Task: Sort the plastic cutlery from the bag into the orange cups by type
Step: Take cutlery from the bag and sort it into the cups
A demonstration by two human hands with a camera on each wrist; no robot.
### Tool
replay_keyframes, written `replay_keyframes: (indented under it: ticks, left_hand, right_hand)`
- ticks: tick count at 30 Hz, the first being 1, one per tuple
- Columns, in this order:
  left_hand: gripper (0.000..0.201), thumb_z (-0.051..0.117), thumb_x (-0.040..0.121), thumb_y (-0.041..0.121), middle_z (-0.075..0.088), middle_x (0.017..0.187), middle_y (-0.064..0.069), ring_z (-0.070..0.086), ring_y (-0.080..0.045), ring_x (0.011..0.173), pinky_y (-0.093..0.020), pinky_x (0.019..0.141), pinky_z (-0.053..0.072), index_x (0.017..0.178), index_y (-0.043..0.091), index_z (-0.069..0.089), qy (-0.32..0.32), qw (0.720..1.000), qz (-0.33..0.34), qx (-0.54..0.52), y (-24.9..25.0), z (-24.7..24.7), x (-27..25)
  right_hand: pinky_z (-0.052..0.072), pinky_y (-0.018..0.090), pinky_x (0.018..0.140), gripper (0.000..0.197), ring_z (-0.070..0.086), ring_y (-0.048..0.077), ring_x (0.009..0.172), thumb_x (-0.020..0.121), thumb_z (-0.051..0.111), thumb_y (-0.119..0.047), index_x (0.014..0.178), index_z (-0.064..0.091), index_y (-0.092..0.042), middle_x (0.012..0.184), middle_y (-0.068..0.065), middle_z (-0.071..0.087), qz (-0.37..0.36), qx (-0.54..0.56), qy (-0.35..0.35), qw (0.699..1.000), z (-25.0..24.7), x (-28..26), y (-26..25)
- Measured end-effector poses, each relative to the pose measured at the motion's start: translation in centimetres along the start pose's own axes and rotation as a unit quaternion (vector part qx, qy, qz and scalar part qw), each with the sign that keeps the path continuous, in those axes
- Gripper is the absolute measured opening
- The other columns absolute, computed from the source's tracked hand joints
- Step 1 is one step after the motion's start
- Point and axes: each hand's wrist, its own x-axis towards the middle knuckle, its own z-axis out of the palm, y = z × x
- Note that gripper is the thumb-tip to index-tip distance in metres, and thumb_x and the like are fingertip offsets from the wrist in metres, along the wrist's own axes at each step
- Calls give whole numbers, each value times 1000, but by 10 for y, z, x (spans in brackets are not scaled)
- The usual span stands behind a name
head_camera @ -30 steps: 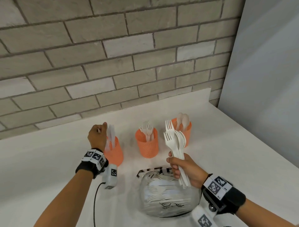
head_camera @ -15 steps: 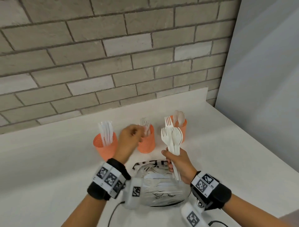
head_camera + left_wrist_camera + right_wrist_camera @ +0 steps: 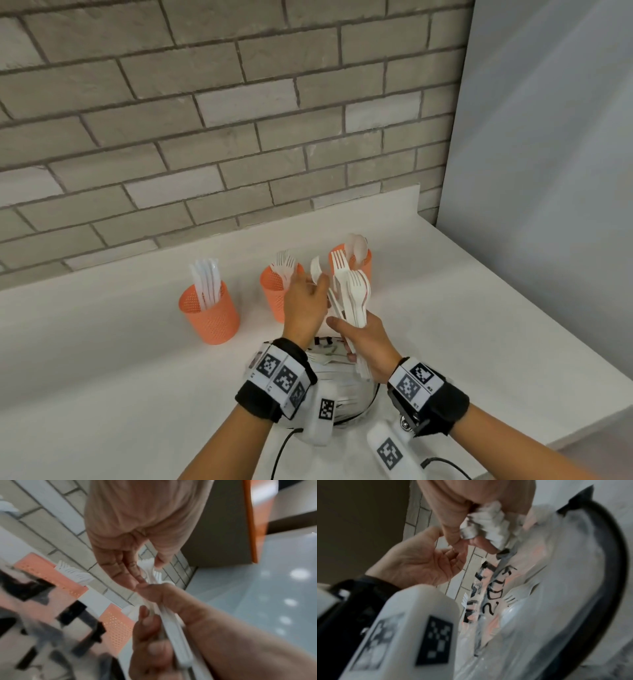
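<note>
My right hand (image 3: 356,339) grips a bundle of white forks and spoons (image 3: 354,298) upright above the clear plastic bag (image 3: 346,390). My left hand (image 3: 320,282) is right beside it and pinches one white spoon (image 3: 315,266) at the bundle's left edge. In the left wrist view the left hand's thumb and fingers (image 3: 130,572) close on white cutlery while the right hand (image 3: 154,615) clasps the handles. Three orange cups stand behind: the left cup (image 3: 210,315) holds knives, the middle cup (image 3: 274,298) forks, the right cup (image 3: 364,262) spoons.
The bag (image 3: 547,595) lies on the white counter (image 3: 102,359) under my wrists, with more cutlery inside. A brick wall (image 3: 205,137) runs behind the cups and a grey panel (image 3: 548,171) closes the right side. The counter's edge (image 3: 582,428) lies at lower right.
My left hand left the knife cup, crossed to the right past the fork cup and now pinches a spoon at the bundle. The right hand keeps its grip on the bundle.
</note>
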Motion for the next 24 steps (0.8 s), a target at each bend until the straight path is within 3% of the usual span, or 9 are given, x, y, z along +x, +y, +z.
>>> replay_keyframes:
  ticks: [3, 5, 9, 12, 14, 16, 18, 21, 24]
  left_hand:
    - [20, 39, 98, 26, 60, 68, -7, 62, -16, 58, -24, 53, 54, 107, 7, 42, 27, 986, -49, -160, 11, -3, 8]
    - [17, 35, 100, 26, 50, 65, -5, 56, -9, 44, -21, 44, 50, 105, 11, 41, 47, 969, -77, -228, 14, -4, 15]
    - [21, 46, 96, 27, 31, 55, 2, 28, -1, 29, -14, 31, 24, 77, 18, 44, 31, 970, -119, -212, 15, -6, 23]
    - [22, 60, 88, 28, 31, 41, 8, 23, -3, 28, -14, 31, 20, 69, 19, 55, -26, 985, -108, -134, 17, -1, 21]
    - [15, 63, 87, 26, 37, 33, 13, 25, -3, 27, -14, 31, 20, 76, 16, 61, -42, 987, -95, -119, 19, 4, 20]
    - [11, 64, 86, 22, 49, 42, 12, 31, -2, 25, -13, 30, 22, 84, 11, 62, -30, 990, -81, -113, 22, 9, 22]
    - [8, 65, 84, 16, 55, 57, 2, 39, 0, 28, -11, 32, 27, 82, 10, 60, -6, 991, -66, -113, 24, 10, 24]
    - [13, 61, 86, 10, 48, 59, 1, 43, -4, 41, -15, 42, 32, 75, 11, 53, 13, 994, -53, -95, 28, 8, 28]
    - [5, 50, 89, 11, 48, 62, -3, 40, -11, 46, -18, 41, 32, 88, 6, 52, 40, 993, -64, -87, 25, 6, 31]
  right_hand:
    - [31, 18, 36, 23, 38, 8, 38, 82, 70, -23, 74, 50, -13, 54, 0, 43, 35, 20, -28, 999, -6, 0, -4]
    - [31, 17, 36, 24, 37, 7, 37, 83, 67, -27, 75, 49, -14, 55, -1, 42, 48, 34, -47, 997, -10, 0, -8]
    - [29, 16, 35, 16, 36, 5, 36, 86, 64, -28, 85, 53, -17, 56, -2, 42, 73, 59, -63, 994, -14, 5, -14]
    - [27, 15, 34, 14, 35, 5, 35, 88, 62, -23, 80, 52, -17, 55, -2, 43, 82, 67, -76, 992, -15, 10, -18]
    - [27, 15, 34, 15, 35, 5, 35, 89, 61, -21, 78, 51, -17, 54, -2, 43, 84, 62, -87, 991, -15, 12, -21]
    - [27, 14, 34, 14, 35, 5, 35, 89, 61, -21, 79, 52, -17, 52, -4, 43, 85, 59, -97, 990, -14, 14, -23]
    - [28, 14, 34, 14, 35, 5, 35, 88, 62, -24, 81, 52, -18, 52, -4, 43, 86, 62, -100, 989, -14, 16, -24]
    - [29, 15, 34, 17, 35, 5, 36, 86, 63, -32, 84, 51, -20, 56, -3, 41, 83, 77, -90, 989, -15, 18, -25]
    - [31, 15, 35, 22, 35, 5, 38, 85, 62, -36, 82, 49, -19, 58, -3, 39, 70, 107, -72, 989, -18, 20, -25]
